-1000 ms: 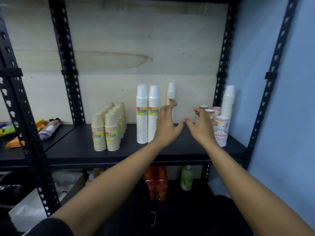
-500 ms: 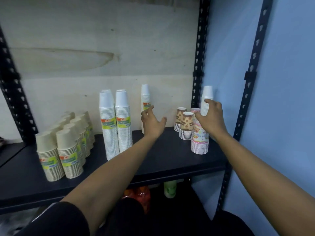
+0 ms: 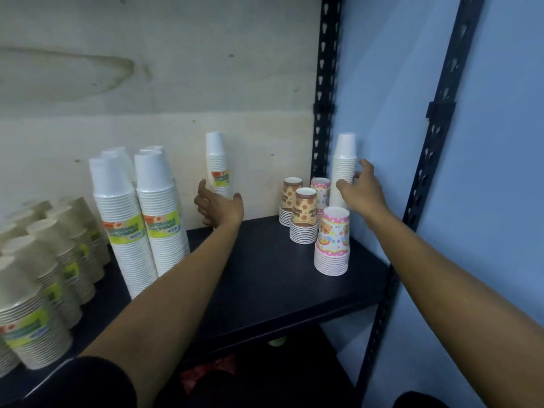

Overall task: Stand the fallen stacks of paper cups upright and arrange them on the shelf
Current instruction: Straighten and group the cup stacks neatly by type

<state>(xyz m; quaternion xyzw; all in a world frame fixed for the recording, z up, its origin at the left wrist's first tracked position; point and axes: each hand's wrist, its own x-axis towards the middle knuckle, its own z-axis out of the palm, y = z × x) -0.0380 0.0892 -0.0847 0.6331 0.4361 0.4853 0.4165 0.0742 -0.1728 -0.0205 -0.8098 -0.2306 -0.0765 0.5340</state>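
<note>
Cup stacks [image 3: 332, 241] upright on shelf [image 3: 265, 278]

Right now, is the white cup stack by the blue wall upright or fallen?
Upright. The white cup stack rises vertically in the corner of the shelf.
</note>
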